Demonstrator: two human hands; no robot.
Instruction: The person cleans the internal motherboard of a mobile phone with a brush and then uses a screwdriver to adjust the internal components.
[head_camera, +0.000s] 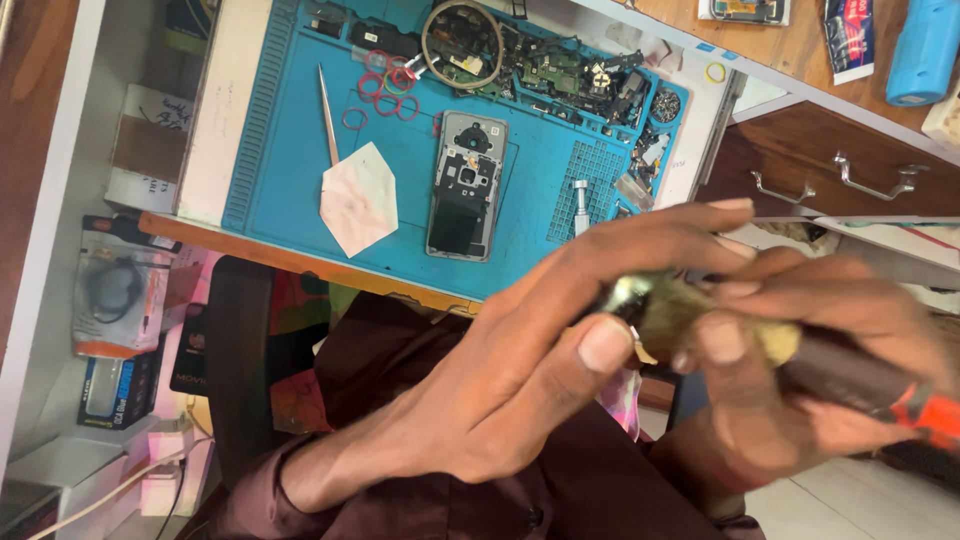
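In the head view, the 2 hands are close together, in front of the body. The left hand pinches a small blurred yellowish piece at the tip of a dark tool with orange end, which the right hand grips. An opened phone lies on the blue mat, near a metal pick.

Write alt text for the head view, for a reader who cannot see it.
Two bare hands, the left hand and the right hand, hold a small blurred yellowish object between the fingertips; the right also grips a dark tool with an orange end. Behind them a blue work mat holds an opened phone, red rubber bands and small parts.
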